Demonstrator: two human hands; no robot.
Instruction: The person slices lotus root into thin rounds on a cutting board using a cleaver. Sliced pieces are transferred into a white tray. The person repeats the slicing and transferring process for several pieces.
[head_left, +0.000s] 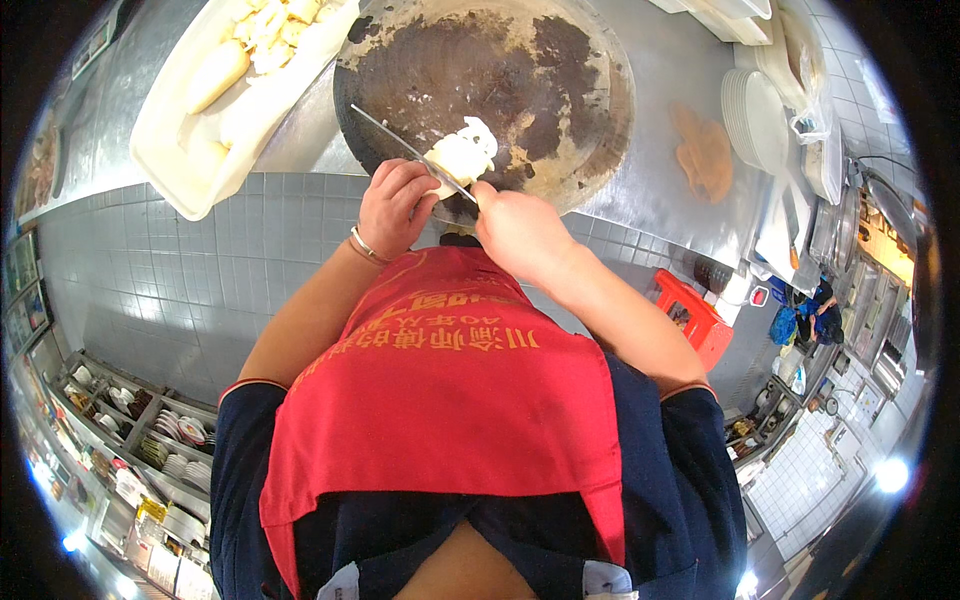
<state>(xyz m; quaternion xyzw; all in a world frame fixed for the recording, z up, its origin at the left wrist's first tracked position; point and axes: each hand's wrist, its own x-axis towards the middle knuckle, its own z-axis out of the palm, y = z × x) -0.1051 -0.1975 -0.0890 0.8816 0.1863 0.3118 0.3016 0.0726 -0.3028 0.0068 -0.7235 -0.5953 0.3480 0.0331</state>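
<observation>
A knife (405, 145) is seen nearly edge-on over the near part of a round, dark-stained chopping block (525, 82). My right hand (523, 234) is closed around its handle end. Just left of the blade, my left hand (397, 204) has curled fingers on a pale piece of food, mostly hidden beneath them. Beyond the blade, pale cut pieces (463, 152) lie in a small heap on the block. What the food is cannot be told. A bracelet circles my left wrist.
At the left, a white plastic tub (161, 154) holds whole and cut pale pieces (219, 75). An orange-brown patch (703, 154) marks the steel counter (660, 82) at right, near stacked white plates (750, 124). Another knife (790, 225) lies farther right. A red plastic stool (694, 322) stands below the counter.
</observation>
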